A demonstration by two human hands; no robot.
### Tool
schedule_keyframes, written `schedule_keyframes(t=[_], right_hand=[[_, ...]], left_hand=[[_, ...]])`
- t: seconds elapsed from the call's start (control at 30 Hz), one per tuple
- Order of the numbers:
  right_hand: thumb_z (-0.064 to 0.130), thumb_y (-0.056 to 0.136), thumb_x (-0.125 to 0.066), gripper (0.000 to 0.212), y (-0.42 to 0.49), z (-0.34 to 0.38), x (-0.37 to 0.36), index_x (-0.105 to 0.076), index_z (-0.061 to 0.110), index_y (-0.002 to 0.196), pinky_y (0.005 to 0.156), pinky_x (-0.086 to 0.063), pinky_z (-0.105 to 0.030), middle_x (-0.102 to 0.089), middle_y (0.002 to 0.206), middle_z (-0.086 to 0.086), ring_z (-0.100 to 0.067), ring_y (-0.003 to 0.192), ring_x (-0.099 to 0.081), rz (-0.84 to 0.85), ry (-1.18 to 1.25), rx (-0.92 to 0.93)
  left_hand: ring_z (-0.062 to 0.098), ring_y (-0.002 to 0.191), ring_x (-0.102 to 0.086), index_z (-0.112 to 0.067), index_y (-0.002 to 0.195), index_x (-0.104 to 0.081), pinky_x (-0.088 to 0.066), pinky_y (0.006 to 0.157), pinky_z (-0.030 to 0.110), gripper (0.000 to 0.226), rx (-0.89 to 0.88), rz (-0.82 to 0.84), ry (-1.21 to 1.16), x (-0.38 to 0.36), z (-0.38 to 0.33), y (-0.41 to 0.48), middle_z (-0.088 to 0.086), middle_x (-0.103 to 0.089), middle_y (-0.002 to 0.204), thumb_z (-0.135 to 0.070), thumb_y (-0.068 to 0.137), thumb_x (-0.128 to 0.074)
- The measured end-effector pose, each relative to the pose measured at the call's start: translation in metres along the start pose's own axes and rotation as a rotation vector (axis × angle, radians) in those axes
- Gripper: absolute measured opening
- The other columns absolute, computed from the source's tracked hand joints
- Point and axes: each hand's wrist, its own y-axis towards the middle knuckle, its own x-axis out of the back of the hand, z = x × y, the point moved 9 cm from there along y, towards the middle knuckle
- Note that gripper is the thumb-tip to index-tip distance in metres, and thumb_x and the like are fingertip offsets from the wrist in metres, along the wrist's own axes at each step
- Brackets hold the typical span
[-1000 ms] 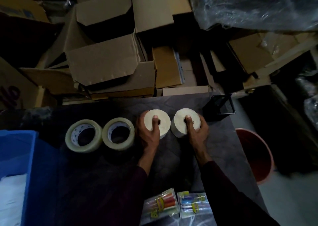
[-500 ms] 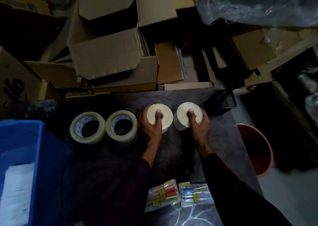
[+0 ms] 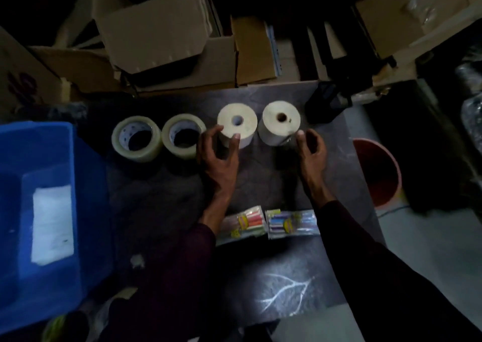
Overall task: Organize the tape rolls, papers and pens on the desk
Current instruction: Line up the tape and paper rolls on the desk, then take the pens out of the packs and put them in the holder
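Four rolls line a dark desk (image 3: 260,180): two clear tape rolls (image 3: 142,156) at 9 o'clock of the left hand (image 3: 220,159), whose loosely spread fingers touch the left white roll (image 3: 237,126); the right hand (image 3: 311,154), relaxed and empty, hovers at 5 o'clock of the right white roll (image 3: 280,125); pen packs (image 3: 245,224) lie at 6 o'clock

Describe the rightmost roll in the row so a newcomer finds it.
On the dark desk, four rolls sit in a row near the far edge. It is the right-end roll, beside the black holder. Solid white like its neighbour, unlike the two clear tapes, but its small centre hole looks brown.
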Motion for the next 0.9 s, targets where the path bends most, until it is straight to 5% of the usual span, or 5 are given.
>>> schedule_keyframes(t=[0.2, 0.4, 0.67, 0.8, 0.9], right_hand=[[0.022, 0.092, -0.068, 0.012, -0.071, -0.02, 0.042, -0.07, 0.013, 0.101, 0.082, -0.053, -0.027, -0.072, 0.095, -0.002, -0.009, 0.087, -0.066, 0.066, -0.075, 0.047], [0.028, 0.088, -0.071, 0.009, -0.13, -0.033, 0.069, -0.074, 0.024, 0.096, 0.082, -0.052, -0.024, -0.073, 0.097, 0.004, -0.014, 0.09, -0.069, 0.164, -0.426, 0.199], [0.044, 0.089, -0.059, 0.023, -0.157, -0.058, 0.068, -0.072, 0.036, 0.106, 0.097, -0.045, -0.049, -0.071, 0.109, 0.013, -0.011, 0.103, -0.064, 0.291, -0.727, 0.363], [0.036, 0.09, -0.061, 0.02, -0.166, -0.043, 0.068, -0.071, 0.031, 0.106, 0.096, -0.046, -0.041, -0.07, 0.11, 0.01, -0.016, 0.104, -0.063, 0.273, -0.644, 0.353], [0.023, 0.091, -0.066, 0.012, -0.182, -0.024, 0.068, -0.069, 0.026, 0.102, 0.088, -0.047, -0.021, -0.07, 0.107, 0.008, -0.011, 0.101, -0.063, 0.317, -0.379, 0.266]], left_hand=[[0.011, 0.085, -0.066, -0.025, 0.092, -0.069, -0.053, 0.079, 0.036, 0.026, 0.078, 0.427, 0.119, 0.024, 0.033, -0.092, -0.009, -0.067, 0.093, -0.041, 0.074, -0.079], [0.012, 0.121, -0.049, -0.04, 0.13, -0.05, -0.024, 0.096, 0.035, 0.085, -0.033, 0.86, 0.647, 0.041, 0.061, -0.149, -0.015, -0.053, 0.131, -0.078, 0.056, -0.065], [0.016, 0.11, -0.054, -0.035, 0.1, -0.059, -0.028, 0.097, 0.043, 0.054, 0.113, 0.943, 0.761, 0.05, 0.072, -0.152, -0.008, -0.057, 0.108, -0.071, 0.061, -0.067], [0.018, 0.086, -0.065, -0.027, 0.083, -0.057, -0.044, 0.071, 0.028, 0.037, 0.323, 0.896, 0.46, 0.056, 0.064, -0.158, -0.009, -0.066, 0.082, -0.052, 0.066, -0.079], [0.016, 0.081, -0.068, -0.029, 0.1, -0.056, -0.048, 0.064, 0.018, 0.049, 0.478, 0.763, 0.167, 0.057, 0.039, -0.158, -0.008, -0.069, 0.083, -0.038, 0.063, -0.087]])
